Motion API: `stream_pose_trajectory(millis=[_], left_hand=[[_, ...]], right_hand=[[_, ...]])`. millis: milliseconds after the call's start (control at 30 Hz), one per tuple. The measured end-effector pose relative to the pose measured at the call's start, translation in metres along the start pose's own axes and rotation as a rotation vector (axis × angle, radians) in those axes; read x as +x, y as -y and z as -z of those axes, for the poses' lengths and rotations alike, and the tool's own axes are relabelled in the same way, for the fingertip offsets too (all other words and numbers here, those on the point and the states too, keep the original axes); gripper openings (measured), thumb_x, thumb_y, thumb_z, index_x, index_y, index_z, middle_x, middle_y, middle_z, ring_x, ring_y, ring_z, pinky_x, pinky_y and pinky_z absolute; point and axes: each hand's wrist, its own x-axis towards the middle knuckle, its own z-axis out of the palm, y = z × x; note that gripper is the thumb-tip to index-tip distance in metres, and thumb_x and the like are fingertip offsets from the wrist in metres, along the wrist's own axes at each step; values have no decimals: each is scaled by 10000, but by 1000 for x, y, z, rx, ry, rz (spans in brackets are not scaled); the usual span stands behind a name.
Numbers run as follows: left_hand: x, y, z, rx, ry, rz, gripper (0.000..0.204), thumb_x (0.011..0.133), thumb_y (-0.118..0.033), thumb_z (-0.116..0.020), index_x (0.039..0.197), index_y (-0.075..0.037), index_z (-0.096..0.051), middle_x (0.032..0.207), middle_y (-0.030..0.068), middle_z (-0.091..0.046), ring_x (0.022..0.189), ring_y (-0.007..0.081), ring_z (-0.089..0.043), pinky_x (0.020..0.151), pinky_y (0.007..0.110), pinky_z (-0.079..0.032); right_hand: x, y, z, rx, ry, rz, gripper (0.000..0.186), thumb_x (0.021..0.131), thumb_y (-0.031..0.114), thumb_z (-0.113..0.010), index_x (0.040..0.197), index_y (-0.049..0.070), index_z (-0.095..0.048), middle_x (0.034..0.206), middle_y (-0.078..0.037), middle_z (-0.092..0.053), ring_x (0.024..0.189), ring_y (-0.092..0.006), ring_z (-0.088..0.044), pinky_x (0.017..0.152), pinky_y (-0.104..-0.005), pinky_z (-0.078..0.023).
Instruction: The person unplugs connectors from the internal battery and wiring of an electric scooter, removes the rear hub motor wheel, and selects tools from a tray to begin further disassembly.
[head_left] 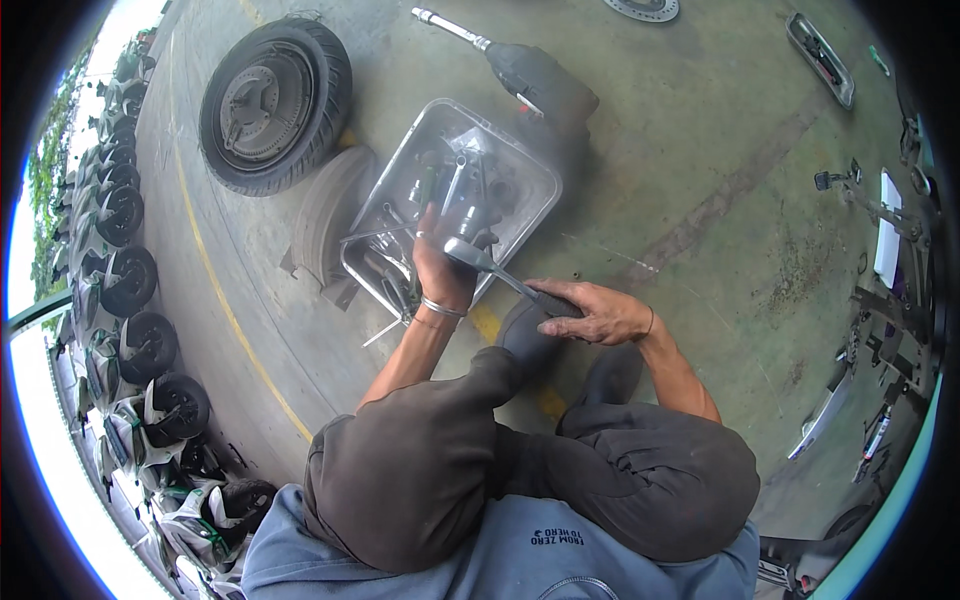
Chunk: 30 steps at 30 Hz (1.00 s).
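Note:
My right hand (598, 312) is closed round the dark grip of a ratchet wrench (512, 282). The ratchet's silver head lies across the palm side of my left hand (444, 272), which reaches over the near edge of a clear plastic bin (548, 205). My left fingers are curled, partly hidden by the ratchet head; a greyish, blurred shape shows by their tips, too unclear to name. Inside the bin lie several metal tools, among them a wrench (457, 182) and more loose tools (390, 245) at its left end.
Beyond the bin lies a black power tool (540, 82) with a long silver extension. A wheel with a tyre (335, 85) and a curved grey part (328, 215) lie to the left. At far right are a small tray (842, 88) and vehicle parts (890, 230); scooters (130, 280) line the left.

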Motion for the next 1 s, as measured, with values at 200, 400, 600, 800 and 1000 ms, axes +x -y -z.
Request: stream_pose_trajectory(millis=[200, 400, 600, 800, 1000], left_hand=[[5, -12, 17, -155, -141, -61, 520, 880, -341, -459, 1101, 116, -575, 1014, 236, -616, 926, 370, -598, 867, 427, -498], [-3, -21, -2, -121, 38, -57, 511, 864, -366, -467, 1030, 105, -579, 1018, 218, -578, 933, 317, -556, 817, 380, -465], [0, -26, -5, -32, -45, -79, 519, 854, -362, -454, 1032, 110, -580, 973, 207, -591, 846, 301, -563, 783, 379, -464], [-6, -28, -27, 179, -72, 22, 708, 938, -538, -406, 1167, 116, -552, 1044, 199, -610, 910, 286, -591, 875, 389, -466], [-6, -32, -8, 465, 467, -119, 1002, 790, -654, -618, 1375, 115, -352, 1229, 170, -553, 1090, 265, -576, 964, 377, -443]], right_hand=[[21, 5, -23, -65, -3, -60, 642, 914, 329, -597, 1412, 8, -353, 1332, -242, -505, 1212, -384, -504, 1031, -415, -390], [19, 9, -26, -45, -28, -57, 608, 918, 294, -584, 1404, 2, -366, 1338, -263, -489, 1236, -390, -484, 1047, -419, -376], [18, 13, -31, -45, -77, -13, 609, 916, 276, -585, 1406, -6, -357, 1328, -274, -494, 1235, -401, -481, 1044, -419, -371], [11, 9, -36, 118, -87, -46, 587, 940, 242, -572, 1422, 8, -332, 1015, -187, -619, 874, -277, -609, 796, -356, -478], [-1, 16, -35, 870, -52, -110, 573, 966, 201, -560, 1457, 55, -303, 725, 17, -440, 609, -71, -410, 537, -241, -381]])
